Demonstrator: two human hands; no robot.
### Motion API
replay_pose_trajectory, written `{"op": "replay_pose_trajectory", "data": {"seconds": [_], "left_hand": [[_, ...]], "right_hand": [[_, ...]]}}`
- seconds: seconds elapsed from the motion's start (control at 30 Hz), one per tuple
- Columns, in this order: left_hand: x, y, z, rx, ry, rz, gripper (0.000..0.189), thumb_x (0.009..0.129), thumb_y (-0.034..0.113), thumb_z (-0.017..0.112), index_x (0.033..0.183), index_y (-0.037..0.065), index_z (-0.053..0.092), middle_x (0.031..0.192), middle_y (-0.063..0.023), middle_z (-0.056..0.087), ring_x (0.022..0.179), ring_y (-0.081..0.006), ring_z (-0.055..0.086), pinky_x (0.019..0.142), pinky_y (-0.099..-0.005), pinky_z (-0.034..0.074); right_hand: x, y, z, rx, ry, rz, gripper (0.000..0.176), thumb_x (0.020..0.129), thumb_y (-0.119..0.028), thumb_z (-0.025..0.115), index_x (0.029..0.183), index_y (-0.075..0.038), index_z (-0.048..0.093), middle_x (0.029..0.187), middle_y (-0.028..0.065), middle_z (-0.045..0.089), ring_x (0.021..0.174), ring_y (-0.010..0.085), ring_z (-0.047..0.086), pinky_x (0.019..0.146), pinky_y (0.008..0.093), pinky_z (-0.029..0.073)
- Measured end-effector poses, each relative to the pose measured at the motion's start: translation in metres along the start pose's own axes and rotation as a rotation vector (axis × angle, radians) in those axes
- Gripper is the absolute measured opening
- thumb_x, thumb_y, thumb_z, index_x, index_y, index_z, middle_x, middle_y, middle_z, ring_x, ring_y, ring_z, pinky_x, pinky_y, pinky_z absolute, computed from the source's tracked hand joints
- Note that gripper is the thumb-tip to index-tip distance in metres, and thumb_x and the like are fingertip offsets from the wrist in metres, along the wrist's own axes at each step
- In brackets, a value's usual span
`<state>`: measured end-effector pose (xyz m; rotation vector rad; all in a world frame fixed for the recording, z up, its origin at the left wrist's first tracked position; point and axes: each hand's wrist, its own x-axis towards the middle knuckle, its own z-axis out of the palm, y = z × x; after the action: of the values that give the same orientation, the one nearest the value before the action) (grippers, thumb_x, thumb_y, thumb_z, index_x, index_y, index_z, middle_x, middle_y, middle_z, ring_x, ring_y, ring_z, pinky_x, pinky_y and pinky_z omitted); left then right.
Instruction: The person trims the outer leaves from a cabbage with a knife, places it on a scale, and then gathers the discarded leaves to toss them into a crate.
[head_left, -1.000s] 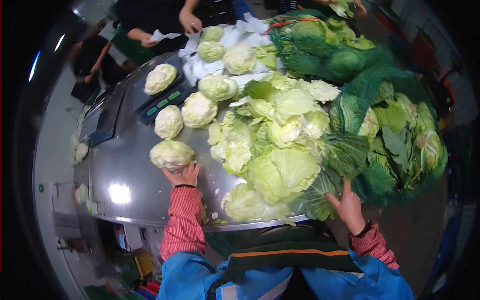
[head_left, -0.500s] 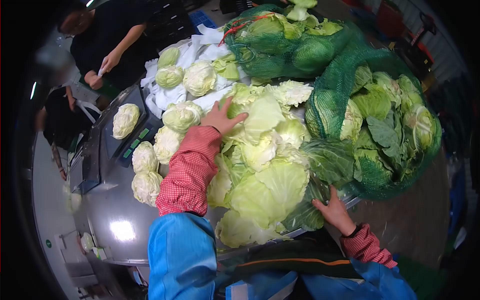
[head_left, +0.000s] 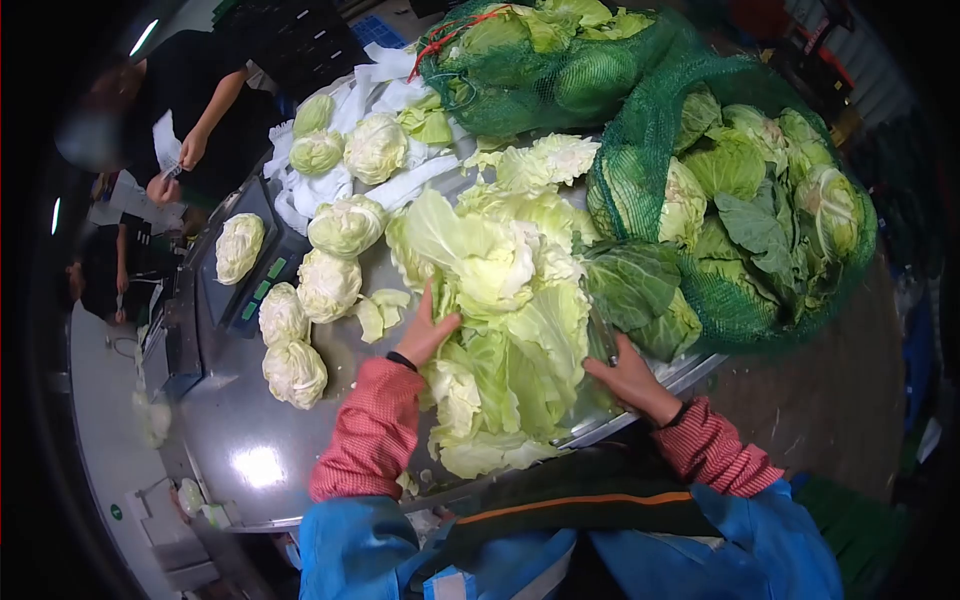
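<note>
A heap of pale green cabbage leaves [head_left: 535, 330] lies on the metal table between my two hands. My left hand [head_left: 428, 332] rests against the heap's left side, thumb and fingers apart, with some fingertips hidden by leaves. On the other side, my right hand [head_left: 635, 382] is at the heap's lower right edge, thumb spread from the fingers. Just beyond it are a dark green outer leaf [head_left: 630, 285] and another leafy piece [head_left: 668, 330]. Small torn leaf pieces [head_left: 382, 313] sit left of my left hand.
Several trimmed cabbages [head_left: 328, 285] stand along the left; one cabbage [head_left: 240, 248] is on a dark scale [head_left: 262, 285]. White wrapping [head_left: 345, 185] lies behind. Green net sacks of cabbages [head_left: 770, 230] fill the right and back. A co-worker [head_left: 195, 110] stands at the far left holding white material.
My left hand has drawn back from the top of the heap to its left side. The leaves have shifted and bunched together, baring table at left. My right hand has moved slightly up and left.
</note>
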<state>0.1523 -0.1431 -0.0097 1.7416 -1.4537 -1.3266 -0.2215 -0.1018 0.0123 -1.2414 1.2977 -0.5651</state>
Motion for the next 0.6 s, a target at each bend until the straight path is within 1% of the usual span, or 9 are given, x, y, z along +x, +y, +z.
{"op": "replay_pose_trajectory", "data": {"seconds": [0.03,0.07,0.2,0.23,0.33,0.4,0.47,0.5,0.6], "left_hand": [[-0.007,-0.002,0.009,-0.019,0.033,0.018,0.102,0.086,0.043,0.068,0.156,0.004,0.005,0.157,-0.0269,0.020,0.147,-0.0341,0.021,0.119,-0.0387,0.019],[-0.013,-0.003,0.018,-0.038,0.068,0.039,0.102,0.085,0.040,0.069,0.156,0.005,0.004,0.157,-0.0272,0.021,0.147,-0.0341,0.021,0.119,-0.0388,0.018],[-0.030,0.015,0.055,-0.552,0.131,0.107,0.095,0.083,0.014,0.069,0.155,0.003,0.007,0.146,-0.0181,0.039,0.131,-0.0276,0.043,0.111,-0.0348,0.034],[-0.031,0.014,0.060,-0.590,0.147,0.064,0.089,0.083,0.008,0.067,0.153,0.003,0.013,0.140,-0.0120,0.045,0.123,-0.0220,0.048,0.104,-0.0319,0.040],[-0.032,0.009,0.062,-0.582,0.097,-0.039,0.084,0.084,0.007,0.066,0.151,0.002,0.016,0.138,-0.0107,0.047,0.122,-0.0204,0.049,0.104,-0.0323,0.041],[-0.039,-0.001,0.067,-0.647,0.120,-0.094,0.063,0.091,0.016,0.060,0.145,0.002,0.032,0.133,-0.0090,0.053,0.118,-0.0205,0.054,0.099,-0.0339,0.045],[-0.042,-0.025,0.071,-0.687,0.117,-0.128,0.047,0.099,0.029,0.052,0.139,0.006,0.045,0.130,-0.0081,0.057,0.114,-0.0219,0.059,0.093,-0.0371,0.051],[-0.046,-0.027,0.073,-0.803,0.178,-0.199,0.046,0.094,0.019,0.053,0.136,0.001,0.048,0.127,-0.0095,0.058,0.112,-0.0212,0.057,0.096,-0.0333,0.046],[-0.069,0.003,0.065,-0.808,0.144,-0.180,0.047,0.094,0.020,0.052,0.137,0.003,0.046,0.129,-0.0101,0.057,0.113,-0.0229,0.059,0.094,-0.0366,0.049]], "right_hand": [[0.005,0.000,0.006,-0.026,-0.022,0.030,0.086,0.082,-0.038,0.077,0.142,0.003,0.031,0.102,0.0146,0.066,0.065,0.0178,0.065,0.062,0.0306,0.053],[0.009,0.000,0.011,-0.009,-0.044,0.038,0.087,0.082,-0.038,0.077,0.142,0.003,0.030,0.100,0.0142,0.066,0.064,0.0174,0.064,0.060,0.0301,0.053],[0.034,0.018,0.041,0.143,-0.085,0.009,0.083,0.083,-0.033,0.074,0.142,0.003,0.026,0.086,0.0120,0.065,0.056,0.0151,0.060,0.049,0.0286,0.048],[0.045,0.028,0.049,0.171,-0.106,-0.030,0.081,0.084,-0.030,0.073,0.141,0.003,0.026,0.081,0.0110,0.064,0.053,0.0145,0.057,0.045,0.0284,0.045],[0.067,0.035,0.062,0.221,-0.218,-0.101,0.073,0.085,-0.021,0.068,0.139,0.003,0.025,0.068,0.0076,0.058,0.044,0.0128,0.050,0.038,0.0285,0.038],[0.071,0.031,0.065,0.265,-0.300,-0.061,0.069,0.085,-0.016,0.064,0.139,0.002,0.025,0.061,0.0055,0.053,0.039,0.0119,0.045,0.036,0.0291,0.035],[0.072,0.027,0.066,0.265,-0.357,0.064,0.068,0.085,-0.015,0.064,0.139,0.001,0.026,0.063,0.0052,0.055,0.041,0.0121,0.047,0.037,0.0288,0.037],[0.060,-0.004,0.058,0.243,-0.389,0.021,0.068,0.085,-0.016,0.064,0.139,0.001,0.027,0.065,0.0039,0.055,0.043,0.0126,0.048,0.039,0.0289,0.039],[0.055,-0.018,0.063,0.291,-0.465,-0.048,0.068,0.086,-0.018,0.065,0.140,0.000,0.029,0.072,0.0039,0.058,0.046,0.0108,0.049,0.041,0.0275,0.039]]}}
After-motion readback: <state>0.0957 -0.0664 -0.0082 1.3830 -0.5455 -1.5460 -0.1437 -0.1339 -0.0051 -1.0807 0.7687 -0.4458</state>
